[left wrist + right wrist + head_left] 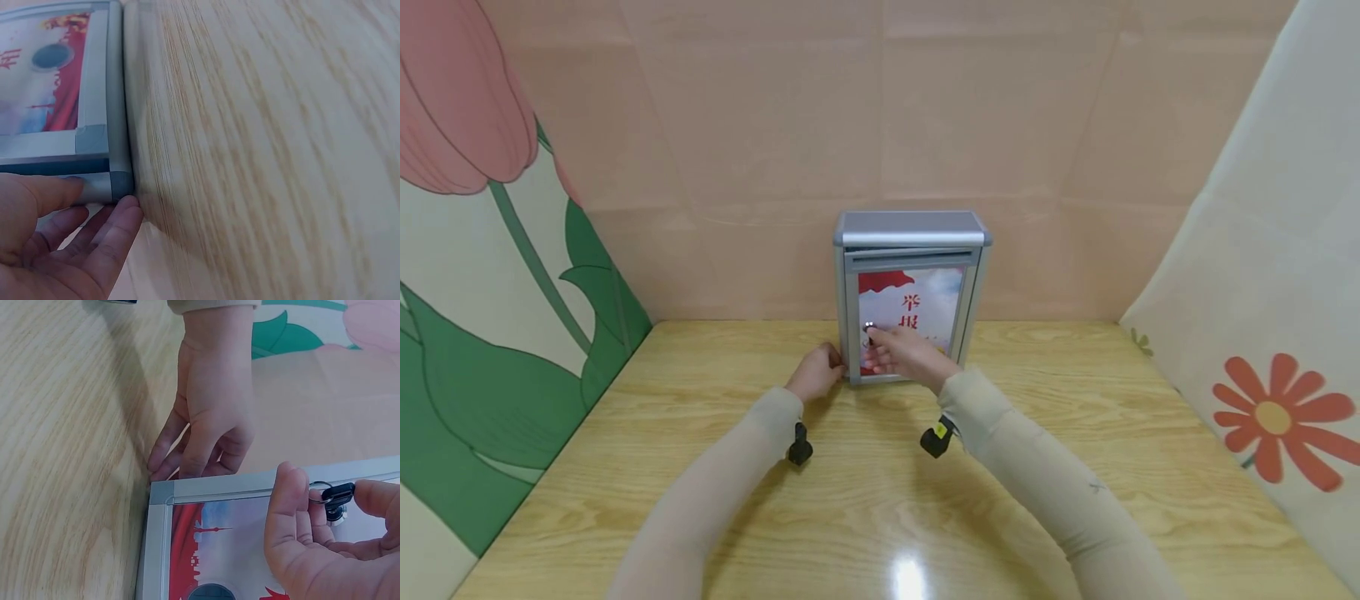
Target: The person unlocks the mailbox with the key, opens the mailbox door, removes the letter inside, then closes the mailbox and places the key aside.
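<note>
A grey metal suggestion box [913, 225] stands upright on the table, its front door [962, 308] bearing a poster with red characters. A dark gap shows along the door's edge in the left wrist view. My left hand [817, 372] holds the box's lower left side, thumb on the frame [97, 187] and fingers around behind it. At the left part of the door, my right hand [910, 354] pinches a black-headed key [338, 494] between thumb and fingers. The key sits at the round silver lock [337, 515], with a thin key ring [320, 484] hanging from it.
The wood-grain table [1045, 467] spreads out in front of the box. Behind it rises a pink-beige backdrop [760, 142], with flower-printed sheets [1225, 275] at both sides. Black camera mounts [936, 440] sit on both wrists.
</note>
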`<state>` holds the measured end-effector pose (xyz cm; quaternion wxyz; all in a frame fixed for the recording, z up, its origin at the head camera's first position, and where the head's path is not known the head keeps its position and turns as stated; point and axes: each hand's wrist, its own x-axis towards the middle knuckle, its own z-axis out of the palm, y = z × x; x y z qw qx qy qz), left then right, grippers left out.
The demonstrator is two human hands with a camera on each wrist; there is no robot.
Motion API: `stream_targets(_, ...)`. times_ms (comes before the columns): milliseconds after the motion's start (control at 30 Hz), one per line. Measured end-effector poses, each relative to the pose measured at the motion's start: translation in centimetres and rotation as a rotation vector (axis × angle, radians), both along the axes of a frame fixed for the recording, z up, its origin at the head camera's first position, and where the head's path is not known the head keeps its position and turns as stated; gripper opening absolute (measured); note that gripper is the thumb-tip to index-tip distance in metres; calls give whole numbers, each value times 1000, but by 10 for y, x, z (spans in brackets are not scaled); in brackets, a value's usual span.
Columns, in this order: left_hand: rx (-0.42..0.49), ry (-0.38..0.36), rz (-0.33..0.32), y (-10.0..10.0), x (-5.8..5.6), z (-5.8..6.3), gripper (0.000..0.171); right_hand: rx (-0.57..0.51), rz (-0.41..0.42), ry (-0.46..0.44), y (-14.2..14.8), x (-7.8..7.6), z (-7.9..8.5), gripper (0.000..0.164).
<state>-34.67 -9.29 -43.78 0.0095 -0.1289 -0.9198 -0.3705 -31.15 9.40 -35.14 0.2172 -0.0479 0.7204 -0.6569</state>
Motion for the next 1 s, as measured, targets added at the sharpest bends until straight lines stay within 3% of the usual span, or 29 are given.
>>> stream_targets(267,-12,10,-1,1,1,-1,12,44,14,23,6,13,-1,47)
stream_targets(500,5,-38,7,1,1,0,13,48,73,55,17,25,-5,40)
stream_targets(767,-10,-32,24,1,1,-2,13,35,109,65,32,40,-5,51)
stream_targets(1000,-15,-39,20,1,0,-2,14,17,160,84,48,49,-5,35)
